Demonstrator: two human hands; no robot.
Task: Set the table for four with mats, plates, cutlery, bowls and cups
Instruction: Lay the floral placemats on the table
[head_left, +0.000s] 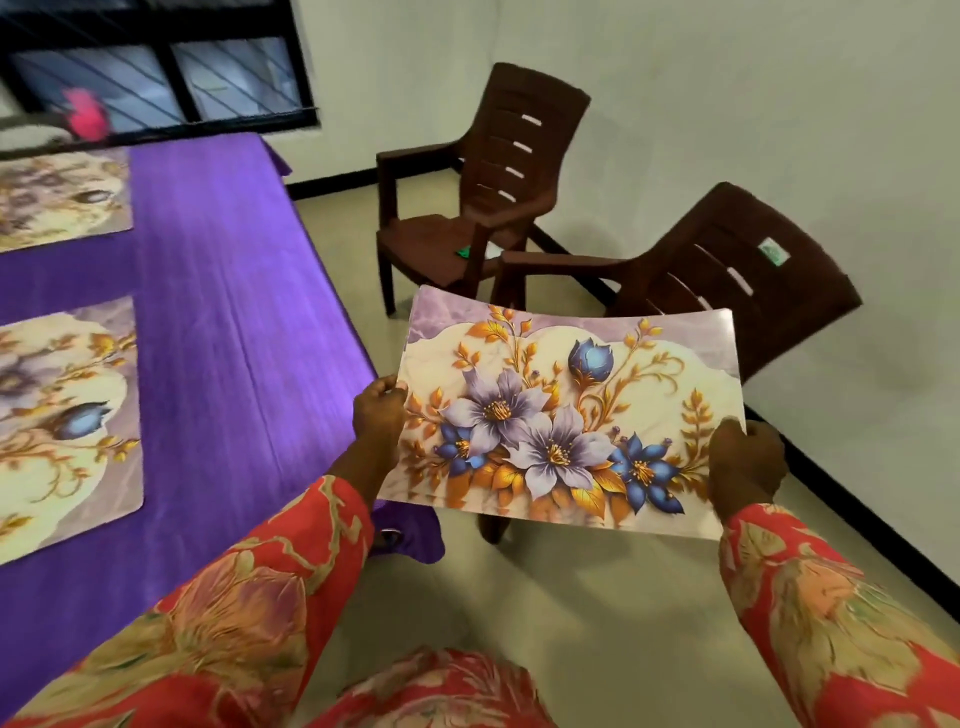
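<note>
Head view: a rectangular glossy place mat printed with lilac and blue flowers and gold leaves (563, 415) is held up in the air off the right edge of the table, over the pale floor (597, 597), touching no surface. The left hand (378, 410) pinches the mat's left short edge about midway along it, thumb on the printed face and fingers curled behind; the right hand (748, 470) grips the right short edge nearer the mat's lower corner, fingers wrapped round the edge. The mat spans between the two hands, printed side up and bowed slightly, its far edge lifted toward two dark brown plastic armchairs, one farther back (483, 192) and one nearer (727, 275) partly hidden behind the mat. Both forearms wear red floral sleeves (291, 587). On the table's purple cloth (223, 312), two more mats of the same print lie flat along the picture's left edge: one near (67, 426), one farther (57, 200), apart from each other and well apart from the held mat.
</note>
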